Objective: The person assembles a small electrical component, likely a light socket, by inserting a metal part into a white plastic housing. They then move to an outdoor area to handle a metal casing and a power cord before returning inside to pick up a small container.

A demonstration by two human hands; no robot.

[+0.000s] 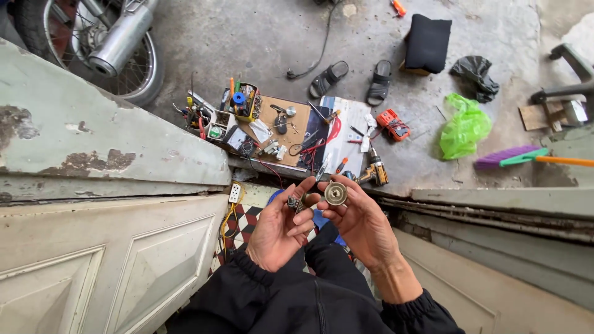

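Between hands: round metal part (335, 193) in right hand (362, 222) fingertips; left hand (279, 227) alongside.

A grey, stained concrete floor (260, 37) carries everything. On it lie a flat cardboard sheet (291, 124) strewn with small tools and wires, a pair of dark sandals (352, 79), a black cushion (428, 43), a crumpled green plastic bag (464, 128), a black bag (475, 75), an orange meter (394, 124), and a purple-bristled broom (532, 157) (green head, orange handle). A motorcycle wheel (93, 55) stands at the upper left.
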